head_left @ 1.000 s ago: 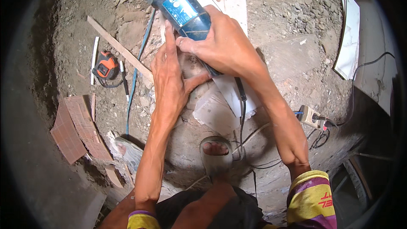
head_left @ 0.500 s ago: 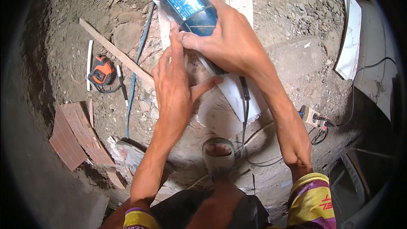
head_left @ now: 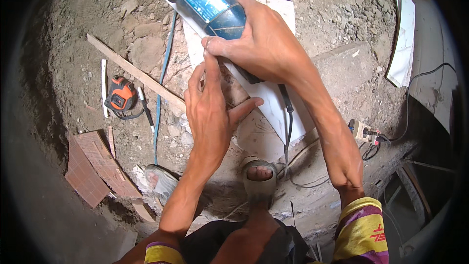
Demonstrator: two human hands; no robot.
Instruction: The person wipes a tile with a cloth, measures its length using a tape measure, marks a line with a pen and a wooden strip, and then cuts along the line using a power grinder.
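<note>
My right hand (head_left: 264,41) is wrapped round the body of a blue corded power tool (head_left: 215,7) at the top centre. Beneath the tool lies a white marbled tile piece (head_left: 278,112), slanting toward my feet; its far part is mostly covered by the tool and my hand. My left hand (head_left: 211,107) is at the tile's left edge, fingers stretched out and thumb apart. Its thumb tip reaches over the tile, and the index fingertip is close to my right thumb. The tool's black cord (head_left: 288,105) runs down from its rear end. Its working end is out of sight.
Left of my hands lie a wooden strip (head_left: 134,71), an orange-black tape measure (head_left: 121,94), a marker (head_left: 145,108) and a blue strap (head_left: 161,98). Brown tile pieces (head_left: 105,159) are at lower left. A power socket block (head_left: 362,131) with cords is at right, below a white panel piece (head_left: 402,41).
The tool and my right hand have shifted slightly left. My left index fingertip has come down from beside the tool's body toward my right thumb. The view has also shifted a little.
</note>
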